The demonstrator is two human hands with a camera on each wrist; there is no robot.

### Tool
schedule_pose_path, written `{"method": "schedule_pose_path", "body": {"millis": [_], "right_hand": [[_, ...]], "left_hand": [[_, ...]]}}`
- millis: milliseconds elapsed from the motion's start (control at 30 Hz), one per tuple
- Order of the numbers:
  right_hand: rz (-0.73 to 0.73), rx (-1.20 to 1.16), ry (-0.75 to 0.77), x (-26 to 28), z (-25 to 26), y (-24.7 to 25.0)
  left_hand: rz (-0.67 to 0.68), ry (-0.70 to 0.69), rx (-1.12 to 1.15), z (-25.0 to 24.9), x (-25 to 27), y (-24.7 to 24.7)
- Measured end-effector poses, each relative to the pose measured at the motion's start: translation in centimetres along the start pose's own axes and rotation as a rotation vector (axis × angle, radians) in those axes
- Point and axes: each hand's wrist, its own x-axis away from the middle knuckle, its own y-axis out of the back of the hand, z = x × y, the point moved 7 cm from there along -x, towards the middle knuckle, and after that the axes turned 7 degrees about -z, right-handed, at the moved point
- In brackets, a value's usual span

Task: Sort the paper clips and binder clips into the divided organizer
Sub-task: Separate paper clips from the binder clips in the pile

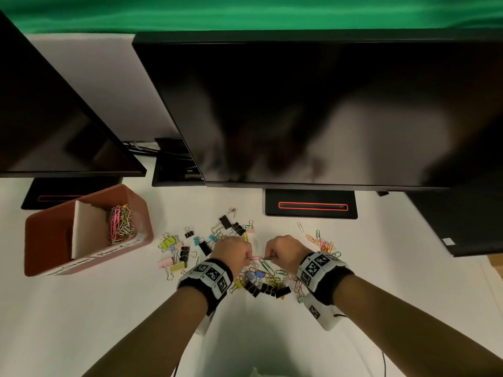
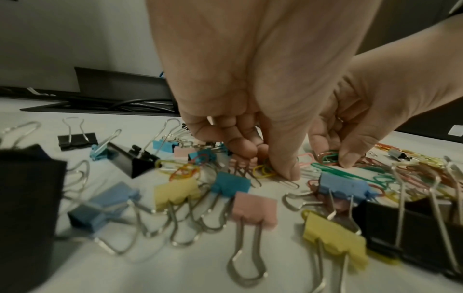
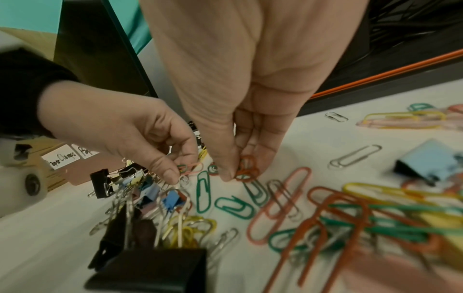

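Loose coloured paper clips and binder clips lie scattered over the white table. My left hand hovers low over the pile and pinches a few paper clips, a pink one among them, between thumb and fingertips. My right hand is right beside it and pinches a small bunch of orange-red paper clips. Their fingertips almost meet. The red-brown organizer stands at the left, split by a white divider. Its right compartment holds a heap of paper clips.
A large dark monitor hangs over the back of the table, with its base just behind the pile. A second monitor stands at the left, behind the organizer. Black binder clips lie between my wrists.
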Motion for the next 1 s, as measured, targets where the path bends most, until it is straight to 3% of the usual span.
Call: {"method": "schedule_pose_path", "body": {"millis": [367, 567, 733, 1000], "right_hand": [[-0.074, -0.028, 0.064, 1.2, 0.6, 1.4], [-0.200, -0.034, 0.164, 1.3, 4.3, 4.6], [-0.278, -0.055, 0.321, -0.8, 11.8, 6.9], [-0.345, -0.159, 0.531, -7.1, 28.7, 7.6]], "left_hand": [[0.002, -0.089, -0.116, -0.6, 0.3, 0.0], [-0.194, 0.026, 0.433, 2.1, 3.3, 5.0], [-0.401, 0.095, 0.625, 8.6, 7.8, 11.2], [-0.599, 0.475, 0.727, 22.6, 15.1, 15.8]]}}
